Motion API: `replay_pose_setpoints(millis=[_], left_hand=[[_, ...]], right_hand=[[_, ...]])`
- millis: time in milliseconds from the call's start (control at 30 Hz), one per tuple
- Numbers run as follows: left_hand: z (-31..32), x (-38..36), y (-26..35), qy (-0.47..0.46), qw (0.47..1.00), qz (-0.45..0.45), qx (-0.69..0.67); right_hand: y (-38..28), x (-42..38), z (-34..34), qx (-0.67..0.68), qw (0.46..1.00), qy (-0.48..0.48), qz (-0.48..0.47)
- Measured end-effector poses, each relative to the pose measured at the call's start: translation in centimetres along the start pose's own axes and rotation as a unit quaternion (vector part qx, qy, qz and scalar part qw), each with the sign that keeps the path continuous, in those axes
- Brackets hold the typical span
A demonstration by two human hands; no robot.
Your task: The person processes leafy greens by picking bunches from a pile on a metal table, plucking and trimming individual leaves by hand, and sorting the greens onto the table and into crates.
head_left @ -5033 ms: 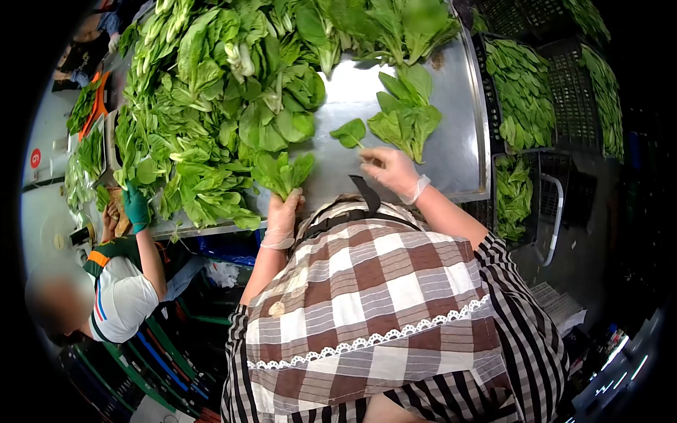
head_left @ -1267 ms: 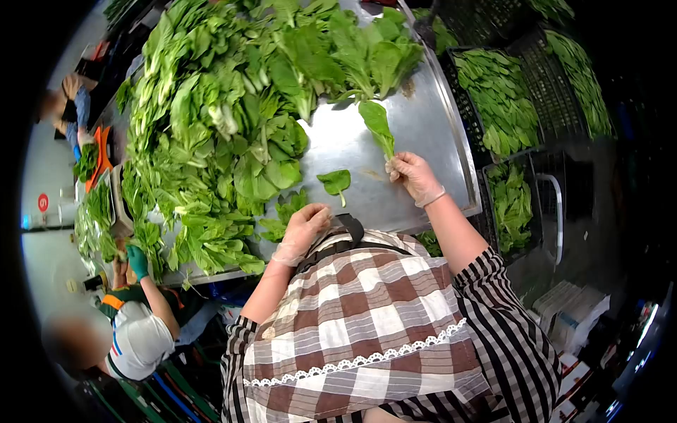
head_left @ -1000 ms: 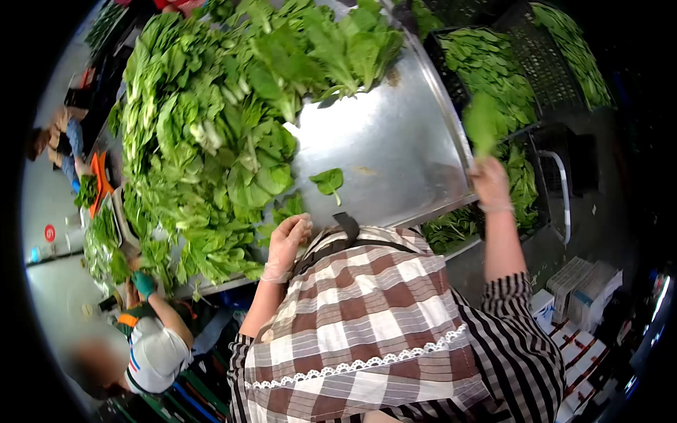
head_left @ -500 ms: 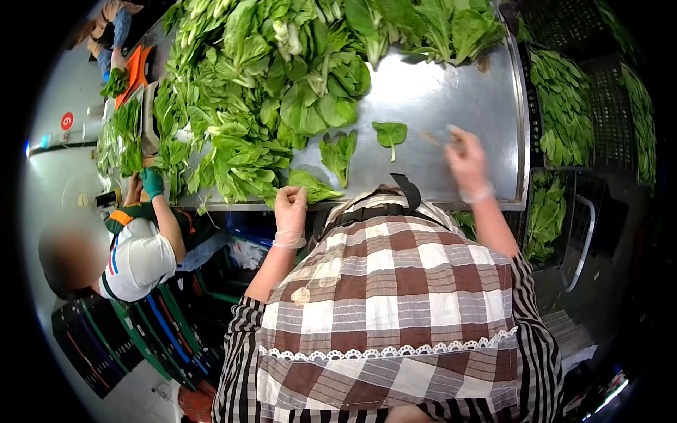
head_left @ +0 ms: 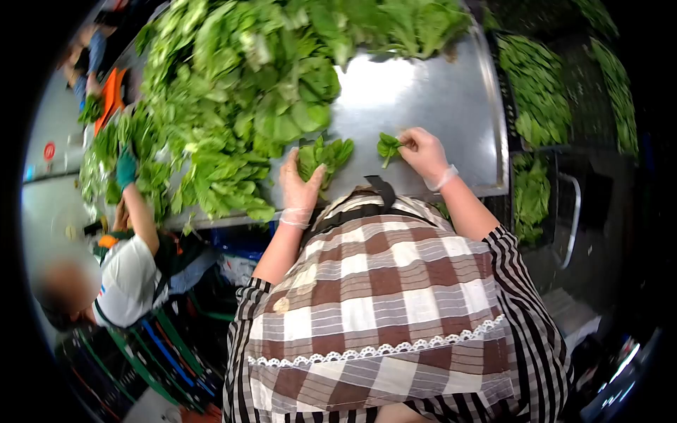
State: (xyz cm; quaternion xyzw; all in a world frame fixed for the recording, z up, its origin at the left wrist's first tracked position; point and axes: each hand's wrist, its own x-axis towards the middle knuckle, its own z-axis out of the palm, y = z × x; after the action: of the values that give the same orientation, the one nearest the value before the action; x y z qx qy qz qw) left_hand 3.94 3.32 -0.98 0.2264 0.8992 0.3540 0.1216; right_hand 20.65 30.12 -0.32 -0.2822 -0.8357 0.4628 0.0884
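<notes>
From my remote post I note the left hand [head_left: 300,185], in a thin clear glove, closed around the stalk end of a small bunch of broad green leaves [head_left: 323,153]. The grip is wrapped low on the stems, so the leaf blades fan upward and away from the palm; I judge that this keeps the blades uncrushed. The right hand [head_left: 423,151], likewise gloved, has its fingers pinched on a single small green leaf [head_left: 387,146], which lies on the shiny stainless-steel surface [head_left: 437,99] between the two hands.

The large heap of loose green leafy vegetables [head_left: 233,92] covers the left and far part of the surface and comes right up against the bunch. Bare metal remains to the right of the heap, in front of and beyond the right hand, and this is the only open room for moving.

The surface's raised right rim stands near the right wrist; beyond it, dark plastic crates filled with green leaves [head_left: 539,99] stand close alongside. The near edge runs just under both wrists. At the far left, a co-worker's green-gloved hand [head_left: 126,168] reaches into the heap, well apart from the left hand.
</notes>
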Motion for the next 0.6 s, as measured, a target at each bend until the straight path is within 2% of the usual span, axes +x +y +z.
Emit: replay_pose_setpoints(millis=[100, 167, 233, 333, 367, 433, 467, 533, 600], left_hand=[[1.2, 0.9, 1.6, -0.073, 0.991, 0.058, 0.101], [1.6, 1.5, 2.7, -0.112, 0.986, 0.083, 0.095], [2.1, 2.1, 3.4, -0.137, 0.981, 0.112, 0.077], [3.5, 3.6, 4.8, -0.138, 0.977, 0.16, 0.023], [3.9, 4.1, 6.1, -0.144, 0.979, 0.144, -0.001], [4.7, 5.3, 8.2, -0.158, 0.981, 0.105, -0.047], [5.2, 5.9, 8.5, -0.157, 0.98, 0.113, -0.047], [6.0, 6.3, 8.9, -0.118, 0.986, 0.112, -0.047], [6.3, 6.7, 8.2, -0.096, 0.986, 0.13, -0.029]], right_hand=[[2.4, -5.1, -6.3, 0.178, 0.977, 0.069, 0.095], [3.5, -9.3, -11.1, 0.245, 0.944, 0.136, 0.174], [7.9, -14.2, -15.1, 0.231, 0.934, 0.202, 0.184], [14.7, -22.2, -20.7, 0.187, 0.904, 0.259, 0.285], [16.5, -24.2, -21.8, 0.154, 0.892, 0.279, 0.321], [17.0, -25.9, -22.5, -0.059, 0.854, 0.338, 0.391], [17.7, -26.0, -22.6, -0.05, 0.852, 0.359, 0.378], [16.4, -23.8, -20.7, 0.015, 0.882, 0.373, 0.288], [12.4, -19.4, -17.8, 0.035, 0.908, 0.355, 0.22]])
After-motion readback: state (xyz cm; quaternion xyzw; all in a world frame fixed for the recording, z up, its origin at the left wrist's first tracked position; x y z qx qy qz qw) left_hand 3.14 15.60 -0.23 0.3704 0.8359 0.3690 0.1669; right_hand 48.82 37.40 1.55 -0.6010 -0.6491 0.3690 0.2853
